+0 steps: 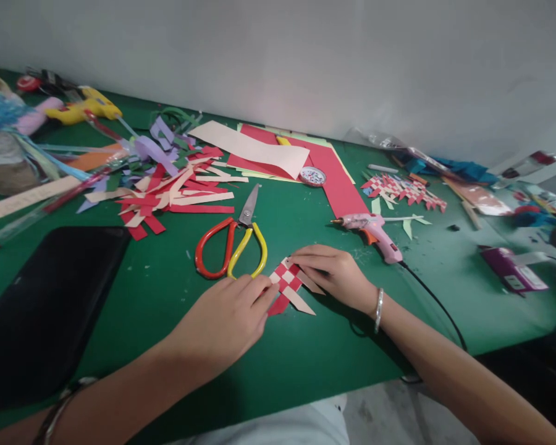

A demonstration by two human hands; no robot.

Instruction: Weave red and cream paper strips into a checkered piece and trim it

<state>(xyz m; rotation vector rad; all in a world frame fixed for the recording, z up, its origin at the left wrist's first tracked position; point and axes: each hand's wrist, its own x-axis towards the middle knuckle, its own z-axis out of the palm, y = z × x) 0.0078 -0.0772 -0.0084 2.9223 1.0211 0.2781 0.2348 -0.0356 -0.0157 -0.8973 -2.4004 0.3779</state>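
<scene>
A small woven piece of red and cream paper strips point(290, 285) lies on the green table point(306, 358) in front of me. My left hand point(227, 318) pinches its left edge with the fingertips. My right hand point(333, 272), with a silver bangle on the wrist, presses on its right side and covers part of the strips. Loose strip ends stick out toward me. Scissors point(234, 241) with red and yellow handles lie just behind my left hand.
A pink glue gun point(375, 230) with a black cord lies right of centre. Cut strips point(167, 194) and paper sheets point(278, 154) spread behind. Finished woven pieces point(403, 188) sit far right, a black tablet point(46, 303) at left, a yellow glue gun point(83, 108) far left.
</scene>
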